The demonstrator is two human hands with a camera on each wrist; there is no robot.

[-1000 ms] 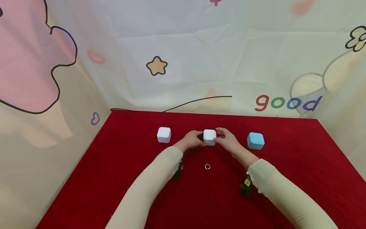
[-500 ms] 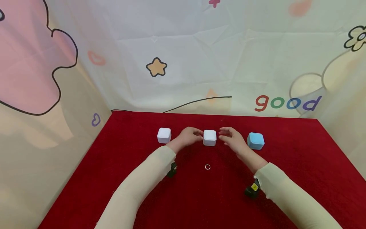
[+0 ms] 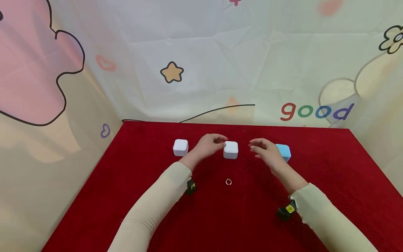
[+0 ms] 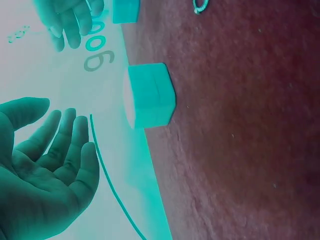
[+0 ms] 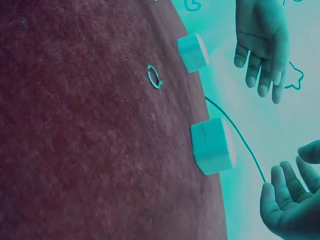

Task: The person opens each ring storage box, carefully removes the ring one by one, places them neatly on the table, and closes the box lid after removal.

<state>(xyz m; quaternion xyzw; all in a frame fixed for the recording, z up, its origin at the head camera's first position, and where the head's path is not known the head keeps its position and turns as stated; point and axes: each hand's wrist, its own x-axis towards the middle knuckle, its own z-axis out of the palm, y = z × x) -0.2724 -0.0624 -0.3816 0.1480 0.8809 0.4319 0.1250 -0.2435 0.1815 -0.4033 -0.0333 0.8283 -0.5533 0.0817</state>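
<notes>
A white box [image 3: 231, 150] with rounded corners stands on the red cloth between the two hands. The left hand [image 3: 209, 145] hovers at its left, fingers loosely bent and holding nothing; its fingertips overlap the box's corner in the head view. In the left wrist view that hand [image 4: 55, 170] is raised apart from the box [image 4: 152, 95]. The right hand [image 3: 266, 152] is held to the box's right, relaxed, with nothing in it. It partly covers a light blue box [image 3: 284, 151]. Nearer the person lies a small silvery open ring [image 3: 228, 181].
Another white box [image 3: 181, 147] stands at the left, beside the left wrist. The red cloth [image 3: 239, 220] reaches back to a pale printed curtain [image 3: 214, 70]. Small dark cameras [image 3: 286, 210] hang under both wrists.
Both hands have let go of the middle white box and risen from it. The right hand has moved right, over the blue box's edge. The boxes and ring have stayed put.
</notes>
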